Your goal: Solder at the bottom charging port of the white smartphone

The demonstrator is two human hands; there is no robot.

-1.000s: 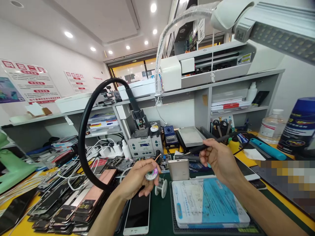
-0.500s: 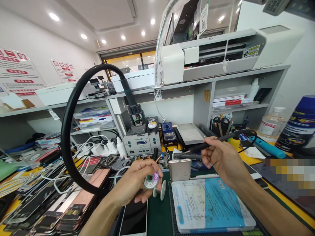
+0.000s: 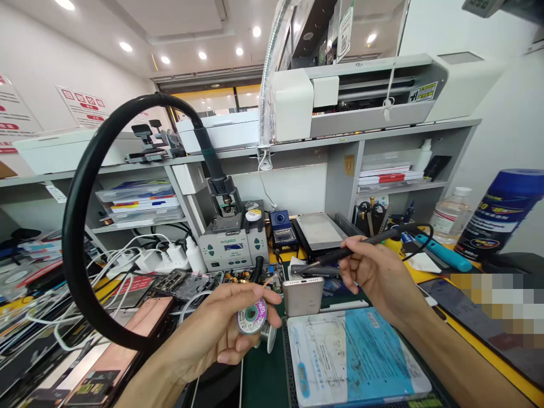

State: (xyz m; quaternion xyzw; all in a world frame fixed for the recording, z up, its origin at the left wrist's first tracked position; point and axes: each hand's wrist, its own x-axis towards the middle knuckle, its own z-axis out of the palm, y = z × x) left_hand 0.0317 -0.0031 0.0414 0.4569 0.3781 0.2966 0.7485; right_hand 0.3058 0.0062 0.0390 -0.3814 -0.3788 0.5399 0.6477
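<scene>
My left hand (image 3: 229, 320) is closed on a small spool of desoldering braid (image 3: 251, 316) with a purple and white label. A short copper-coloured end of braid (image 3: 267, 281) sticks up past the fingers. Just behind those fingers, low down, is a second pale spool (image 3: 268, 338), partly hidden; I cannot tell if the hand touches it. My right hand (image 3: 374, 269) grips a black soldering iron (image 3: 335, 256) like a pen, its front end pointing left above a phone (image 3: 302, 296) propped with its port edge up. A dark object (image 3: 327, 272) lies below the iron, its kind unclear.
A blue and white box (image 3: 359, 357) lies in front of me. Behind stands a grey rework station (image 3: 233, 247) with a thick black hose (image 3: 70, 226) arching left. Phone parts (image 3: 106, 362) and white cables crowd the left. A spray can (image 3: 497, 218) and clear bottle (image 3: 453, 215) stand right.
The view has shifted, so the bench sits further left in the frame. My left hand has turned the braid spool's label more towards me. The right hand keeps the iron over the phone.
</scene>
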